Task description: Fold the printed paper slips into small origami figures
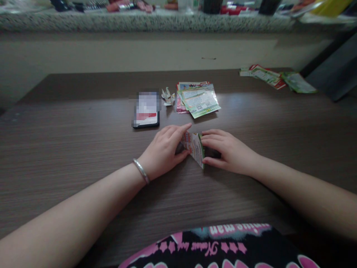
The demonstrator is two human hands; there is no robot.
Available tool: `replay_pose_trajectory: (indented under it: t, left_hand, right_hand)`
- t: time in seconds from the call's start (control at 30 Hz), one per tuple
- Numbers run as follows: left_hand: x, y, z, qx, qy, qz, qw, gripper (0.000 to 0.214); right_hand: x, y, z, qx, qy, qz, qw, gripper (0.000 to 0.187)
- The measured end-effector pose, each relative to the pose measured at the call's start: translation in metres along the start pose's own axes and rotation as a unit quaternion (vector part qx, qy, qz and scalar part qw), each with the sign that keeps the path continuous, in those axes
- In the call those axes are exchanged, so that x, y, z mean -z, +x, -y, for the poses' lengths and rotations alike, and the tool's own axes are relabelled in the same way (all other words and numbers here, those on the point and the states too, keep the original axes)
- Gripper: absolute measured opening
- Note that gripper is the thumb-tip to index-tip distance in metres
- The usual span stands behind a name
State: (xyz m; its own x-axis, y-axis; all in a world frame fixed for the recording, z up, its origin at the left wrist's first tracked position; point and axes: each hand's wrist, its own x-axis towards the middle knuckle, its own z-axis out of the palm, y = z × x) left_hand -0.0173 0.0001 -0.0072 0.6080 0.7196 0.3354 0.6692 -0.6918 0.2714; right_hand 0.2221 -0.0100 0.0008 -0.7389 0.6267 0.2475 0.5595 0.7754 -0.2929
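Observation:
A folded piece of printed paper point(195, 148), white with orange and grey lettering and a green edge, stands between my two hands just above the dark wooden table. My left hand point(166, 149), with a silver bangle at the wrist, pinches its left corner between thumb and fingers. On the other side, the fingertips and thumb of my right hand point(227, 150) press on the paper's green right edge. Beyond the hands lies a small folded paper shape point(167, 96) with several points sticking up. A pile of printed leaflets point(199, 98) is just right of it.
A phone point(146, 109) with a blurred screen lies beyond my left hand. More leaflets point(267, 76) are spread at the table's far right, near a dark grey panel point(334, 63). A speckled stone ledge point(156, 23) holding assorted items runs along the back.

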Motion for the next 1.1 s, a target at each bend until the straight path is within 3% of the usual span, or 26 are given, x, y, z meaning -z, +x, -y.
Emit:
replay_pose_trajectory:
  t: [0.2,0.43,0.57,0.83,1.1]
  left_hand:
    - [0.003,0.002,-0.001,0.001,0.007,-0.015,1.0,0.034]
    - [0.003,0.001,0.0,0.027,0.003,-0.011,1.0,0.024]
    - [0.004,0.002,0.001,-0.009,-0.002,0.011,1.0,0.009]
    - [0.009,-0.002,0.004,-0.09,0.023,0.04,0.995,0.019]
    - [0.014,-0.006,-0.005,-0.135,0.091,0.078,0.984,0.033]
  right_hand:
    - [0.0,-0.003,-0.003,-0.001,-0.016,-0.025,1.0,0.023]
    - [0.001,-0.001,-0.007,-0.003,0.023,-0.082,0.996,0.008]
    - [0.001,-0.004,-0.008,0.032,0.003,-0.109,0.994,0.01]
    - [0.003,-0.009,-0.008,0.076,-0.03,-0.099,0.992,0.012]
    - [0.004,-0.008,-0.009,0.103,-0.027,-0.035,0.994,0.016]
